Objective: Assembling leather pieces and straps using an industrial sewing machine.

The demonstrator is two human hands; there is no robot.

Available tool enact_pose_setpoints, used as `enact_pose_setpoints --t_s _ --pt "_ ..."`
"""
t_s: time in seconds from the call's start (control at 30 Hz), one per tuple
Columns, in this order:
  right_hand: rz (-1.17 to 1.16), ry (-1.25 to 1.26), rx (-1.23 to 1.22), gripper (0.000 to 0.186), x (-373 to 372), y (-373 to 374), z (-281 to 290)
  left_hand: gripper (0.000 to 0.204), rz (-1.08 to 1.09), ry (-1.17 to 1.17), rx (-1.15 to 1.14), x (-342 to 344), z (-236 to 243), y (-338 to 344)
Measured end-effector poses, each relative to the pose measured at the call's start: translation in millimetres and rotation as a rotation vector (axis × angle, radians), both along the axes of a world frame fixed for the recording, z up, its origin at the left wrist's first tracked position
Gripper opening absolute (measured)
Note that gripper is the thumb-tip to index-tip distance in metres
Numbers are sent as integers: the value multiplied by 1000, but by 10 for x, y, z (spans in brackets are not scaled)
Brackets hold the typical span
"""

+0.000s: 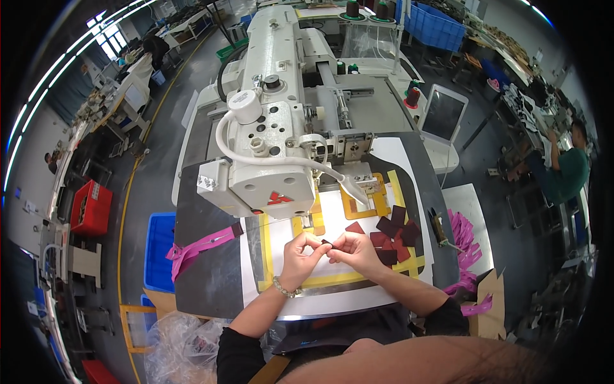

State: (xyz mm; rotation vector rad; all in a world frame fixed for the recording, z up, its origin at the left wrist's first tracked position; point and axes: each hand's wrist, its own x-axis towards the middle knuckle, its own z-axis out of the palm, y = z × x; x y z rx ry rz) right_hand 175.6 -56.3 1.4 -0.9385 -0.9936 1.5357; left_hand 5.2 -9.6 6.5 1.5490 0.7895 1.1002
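Note:
Both of my hands meet over the front of the sewing machine's work plate. My left hand (302, 257) and my right hand (355, 252) pinch a small dark piece (327, 242), apparently fabric, between thumbs and fingertips. Most of it is hidden by the fingers. Just right of my right hand lies a loose pile of small dark red and near-black fabric pieces (398, 238). Behind my hands is the white sewing machine head (268, 176), with a yellow clamp frame (350, 206) under it. Yellow tape (320, 280) edges the white plate.
A pink strip (208, 246) with a dark end lies at left, beside a blue bin (158, 249). More pink strips (465, 240) hang at right above a cardboard box (491, 301). A screen (442, 112) stands behind. A person in green (569, 169) sits far right.

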Motion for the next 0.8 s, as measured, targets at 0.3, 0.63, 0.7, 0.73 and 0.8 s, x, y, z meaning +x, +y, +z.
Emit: enact_pose_setpoints --t_s 0.3,0.63,0.7,0.73,0.8 --pt "0 -1 -7 10 13 3 -22 16 -12 91 -8 9 87 18" --pt "-1 -7 -47 9 50 23 60 25 -221 311 84 -62 28 131" --pt "3 -1 -50 8 49 26 55 24 -211 297 76 -56 7 130" --pt "8 5 -53 8 48 28 52 24 -200 282 68 -55 3 129" --pt "14 4 -51 8 49 30 37 23 -208 293 58 -67 28 136"
